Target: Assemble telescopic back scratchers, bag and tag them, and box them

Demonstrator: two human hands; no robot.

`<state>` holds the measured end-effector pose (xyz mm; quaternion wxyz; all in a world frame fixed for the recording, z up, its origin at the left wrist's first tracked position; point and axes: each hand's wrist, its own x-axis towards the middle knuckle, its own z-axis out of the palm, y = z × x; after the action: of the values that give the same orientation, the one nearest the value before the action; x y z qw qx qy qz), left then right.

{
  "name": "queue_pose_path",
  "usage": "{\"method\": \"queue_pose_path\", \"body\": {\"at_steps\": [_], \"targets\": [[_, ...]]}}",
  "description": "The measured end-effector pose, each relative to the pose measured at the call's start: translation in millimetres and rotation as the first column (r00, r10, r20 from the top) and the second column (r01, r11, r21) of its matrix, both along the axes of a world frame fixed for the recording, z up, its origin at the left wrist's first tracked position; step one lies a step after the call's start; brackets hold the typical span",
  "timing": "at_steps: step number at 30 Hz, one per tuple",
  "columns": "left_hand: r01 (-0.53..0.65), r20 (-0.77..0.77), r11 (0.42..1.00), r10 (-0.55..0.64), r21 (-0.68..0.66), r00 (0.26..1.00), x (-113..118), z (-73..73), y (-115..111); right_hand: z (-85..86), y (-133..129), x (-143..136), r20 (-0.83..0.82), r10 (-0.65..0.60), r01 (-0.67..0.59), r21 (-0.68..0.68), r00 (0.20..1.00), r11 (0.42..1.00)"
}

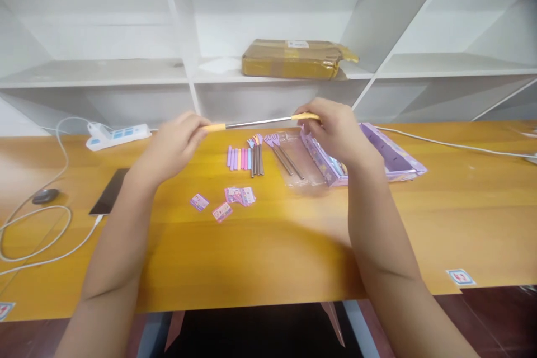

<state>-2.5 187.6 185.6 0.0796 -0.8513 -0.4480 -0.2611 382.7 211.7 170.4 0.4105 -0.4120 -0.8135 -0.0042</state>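
A telescopic back scratcher [259, 122] with a metal rod is stretched level between my two hands, above the table. My left hand [178, 137] is closed on its orange-yellow handle. At the other end my right hand [329, 126] grips the yellow head, which the fingers partly cover. Below lie a row of coloured handle tubes [239, 159], several metal rods with claw heads [257, 159] in a bunch, and two rods with purple claws [285, 156] on a clear plastic bag [308, 176]. Small printed cards [222, 211] are scattered nearer to me.
An open purple box [413, 170] stands behind my right forearm. On the left are a power strip [119, 136], a phone [109, 191] on a charging cable, and a black mouse-like object [45, 196]. A taped carton [289, 61] sits on the shelf behind.
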Motion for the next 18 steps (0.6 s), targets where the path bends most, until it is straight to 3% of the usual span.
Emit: {"method": "queue_pose_path", "body": {"at_steps": [3,8,18], "targets": [[-0.014,-0.058,0.997,0.018,0.073,0.998,1,-4.8,0,-3.4,1,-4,0.099,-0.016,0.014,0.017,0.995,1.000],[-0.013,-0.078,0.975,0.031,0.221,0.996,4,-14.0,5,-9.1,3,-9,0.127,-0.071,0.066,0.043,0.989,0.997],[-0.016,-0.071,0.945,0.041,0.327,0.997,4,-17.9,6,-14.0,3,-18,0.154,-0.042,0.033,0.060,0.987,0.998]]}}
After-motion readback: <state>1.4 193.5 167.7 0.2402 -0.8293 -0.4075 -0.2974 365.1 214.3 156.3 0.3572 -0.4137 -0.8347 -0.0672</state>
